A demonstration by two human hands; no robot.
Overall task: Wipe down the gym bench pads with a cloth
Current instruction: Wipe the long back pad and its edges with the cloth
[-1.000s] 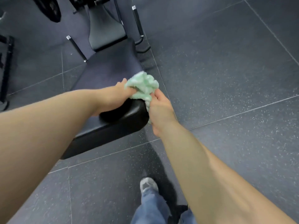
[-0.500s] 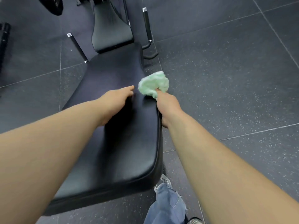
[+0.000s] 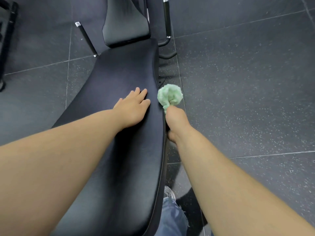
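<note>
We stand on dark speckled floor tiles [image 3: 247, 82] beside the long black bench pad [image 3: 122, 79], which runs away from us toward a smaller pad [image 3: 126, 23]. Our left hand [image 3: 132, 109] now lies flat, fingers loosely spread, while our right hand [image 3: 177, 123], clenched around the bunched green cloth [image 3: 169, 96], has slid off the top to the pad's right edge
</note>
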